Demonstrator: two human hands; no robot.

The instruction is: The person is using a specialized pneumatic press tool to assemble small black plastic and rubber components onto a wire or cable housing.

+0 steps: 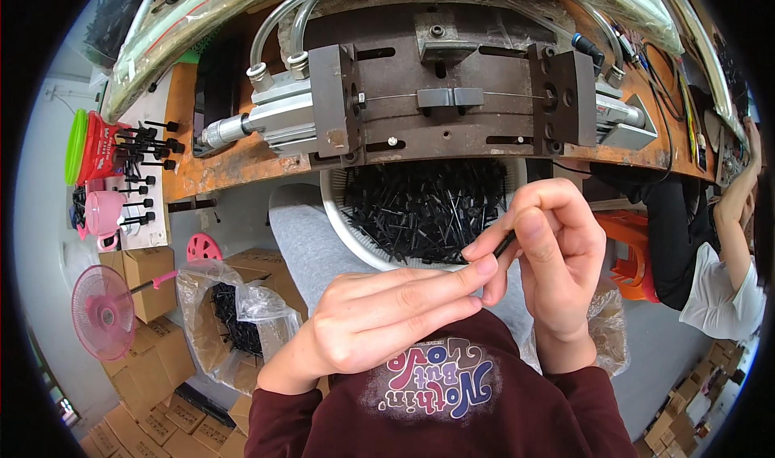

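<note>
Both hands meet over the white basket [339, 216] of black parts: the right hand [557, 256] pinches a thin black pin [504, 244], the left hand [387, 317], fingers pressed together, steadies its end, apparently readying it for the fixture [452, 98] above.

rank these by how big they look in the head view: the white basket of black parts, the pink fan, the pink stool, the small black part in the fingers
1. white basket of black parts
2. pink fan
3. pink stool
4. small black part, pinched in the right hand with the left hand touching it

The fisheye shrinks things near the rim, so the fan's rank is by look only.
</note>
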